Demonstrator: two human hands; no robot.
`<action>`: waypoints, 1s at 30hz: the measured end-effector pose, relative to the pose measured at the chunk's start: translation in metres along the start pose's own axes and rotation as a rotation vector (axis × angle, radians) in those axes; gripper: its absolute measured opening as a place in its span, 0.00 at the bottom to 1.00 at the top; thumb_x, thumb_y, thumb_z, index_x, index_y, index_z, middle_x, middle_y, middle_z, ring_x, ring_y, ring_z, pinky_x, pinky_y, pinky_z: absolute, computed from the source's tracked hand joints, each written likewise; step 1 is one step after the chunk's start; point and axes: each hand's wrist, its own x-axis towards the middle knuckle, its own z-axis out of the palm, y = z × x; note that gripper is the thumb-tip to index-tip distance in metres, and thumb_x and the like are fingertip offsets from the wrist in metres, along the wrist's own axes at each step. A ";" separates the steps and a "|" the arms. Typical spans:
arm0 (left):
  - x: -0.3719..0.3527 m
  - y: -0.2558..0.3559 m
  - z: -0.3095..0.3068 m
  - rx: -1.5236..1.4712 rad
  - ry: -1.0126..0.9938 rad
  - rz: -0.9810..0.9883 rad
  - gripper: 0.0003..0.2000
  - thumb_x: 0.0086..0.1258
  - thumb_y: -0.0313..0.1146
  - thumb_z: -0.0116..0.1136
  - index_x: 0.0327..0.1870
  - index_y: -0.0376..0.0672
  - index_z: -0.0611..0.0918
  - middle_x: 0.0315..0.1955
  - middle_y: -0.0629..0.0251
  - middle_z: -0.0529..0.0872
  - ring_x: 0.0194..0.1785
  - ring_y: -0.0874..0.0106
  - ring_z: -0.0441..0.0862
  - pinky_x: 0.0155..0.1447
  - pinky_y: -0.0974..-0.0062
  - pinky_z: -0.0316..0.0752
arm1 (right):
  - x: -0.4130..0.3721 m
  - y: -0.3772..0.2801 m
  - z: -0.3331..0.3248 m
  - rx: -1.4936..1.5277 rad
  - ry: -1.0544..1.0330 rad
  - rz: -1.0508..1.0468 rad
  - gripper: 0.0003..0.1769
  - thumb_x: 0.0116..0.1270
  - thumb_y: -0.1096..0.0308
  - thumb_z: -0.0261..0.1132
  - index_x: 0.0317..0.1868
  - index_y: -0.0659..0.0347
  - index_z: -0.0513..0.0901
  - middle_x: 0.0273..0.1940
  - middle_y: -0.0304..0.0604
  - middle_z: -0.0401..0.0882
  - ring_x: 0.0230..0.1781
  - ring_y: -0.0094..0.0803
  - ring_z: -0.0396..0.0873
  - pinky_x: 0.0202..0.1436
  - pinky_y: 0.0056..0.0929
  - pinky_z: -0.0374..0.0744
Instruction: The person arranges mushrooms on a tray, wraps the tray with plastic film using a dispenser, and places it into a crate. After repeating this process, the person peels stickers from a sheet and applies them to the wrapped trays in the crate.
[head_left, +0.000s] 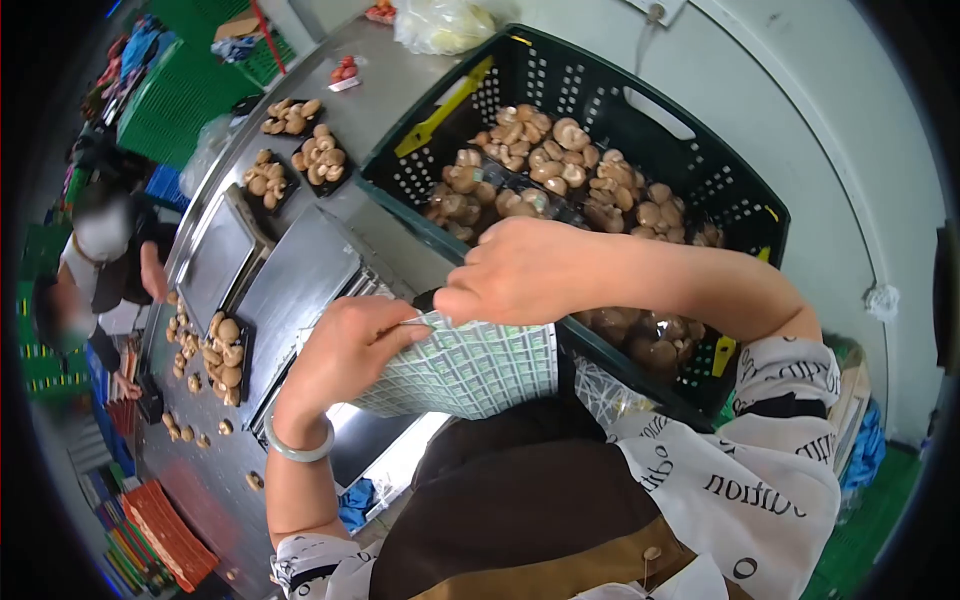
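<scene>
A sheet of small printed labels (pixel 470 368), green and white, hangs curved in front of the brown apron. My left hand (pixel 352 345), with a pale bangle at the wrist, pinches its upper left edge. Close beside it, my right hand (pixel 500 268) is closed at the sheet's top edge, fingers curled; whatever lies between its fingertips is too small to make out. Behind my right forearm stands a dark green crate (pixel 400 215) holding wrapped trays of brown mushrooms (pixel 560 155).
A metal table (pixel 290 520) bears a scale (pixel 215 250), mushroom trays (pixel 322 160), loose mushrooms (pixel 180 340) and a small pack of red fruit (pixel 344 74). A plastic bag (pixel 440 25) lies behind. People stand across the table, one hand (pixel 127 386) near its edge.
</scene>
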 end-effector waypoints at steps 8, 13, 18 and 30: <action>0.011 -0.025 0.013 -0.083 -0.012 -0.222 0.09 0.67 0.31 0.62 0.32 0.32 0.80 0.17 0.59 0.73 0.22 0.71 0.66 0.29 0.72 0.64 | -0.036 0.006 -0.029 0.448 0.360 0.468 0.07 0.70 0.62 0.59 0.42 0.53 0.80 0.33 0.33 0.83 0.31 0.34 0.82 0.33 0.27 0.78; -0.011 -0.051 0.003 -0.138 -0.034 -0.297 0.12 0.68 0.32 0.61 0.28 0.32 0.78 0.16 0.66 0.71 0.23 0.79 0.63 0.28 0.74 0.61 | -0.171 0.072 -0.016 0.580 -0.232 1.053 0.13 0.61 0.60 0.70 0.34 0.62 0.81 0.25 0.39 0.78 0.27 0.27 0.74 0.31 0.30 0.72; -0.005 -0.053 0.014 -0.184 -0.042 -0.318 0.12 0.68 0.31 0.61 0.28 0.32 0.78 0.15 0.67 0.70 0.24 0.80 0.63 0.27 0.76 0.61 | -0.266 0.053 0.061 0.601 -0.509 1.131 0.11 0.53 0.63 0.71 0.32 0.61 0.85 0.28 0.43 0.84 0.26 0.35 0.80 0.31 0.34 0.77; -0.001 -0.060 0.016 -0.162 -0.037 -0.327 0.12 0.68 0.29 0.59 0.27 0.31 0.75 0.16 0.70 0.67 0.24 0.81 0.60 0.26 0.76 0.56 | -0.282 0.018 -0.005 0.153 -0.978 1.120 0.17 0.55 0.63 0.71 0.43 0.61 0.82 0.40 0.47 0.85 0.42 0.48 0.84 0.43 0.41 0.83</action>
